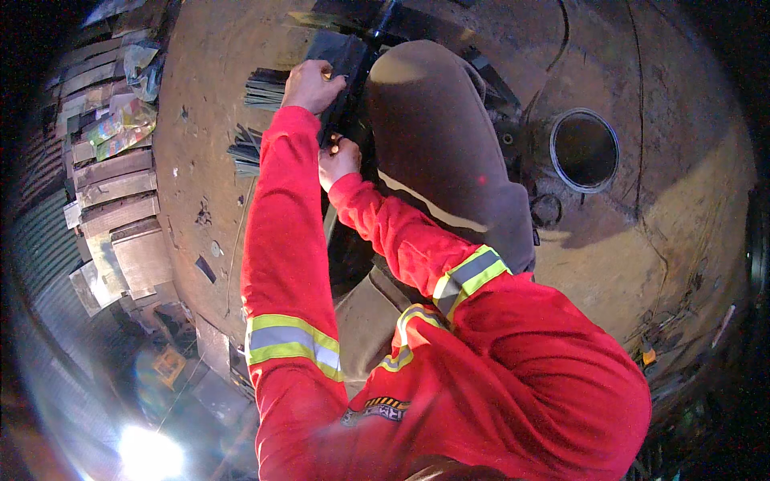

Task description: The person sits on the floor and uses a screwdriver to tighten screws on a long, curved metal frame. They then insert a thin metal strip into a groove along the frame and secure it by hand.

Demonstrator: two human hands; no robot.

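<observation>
My left hand (311, 86) is closed, with its thumb and fingers drawn together at the edge of a long dark bar-like piece (349, 60). Closer to me, my right hand (340, 160) is closed too, its fingers curled beside the same dark piece. Whatever either hand pinches is too small and shadowed to name. To the left of my hands lie two bundles of thin dark strips: one bundle (265, 90) next to my left hand, another bundle (245, 154) lower down, partly behind my left sleeve.
My bent knee (437, 104) in brown trousers rises right of my hands. A round metal-rimmed opening (586, 151) sits farther right in the rusty brown surface (204, 160). Flat cardboard-like pieces (120, 192) line the left side. A bright lamp (151, 454) glares at lower left.
</observation>
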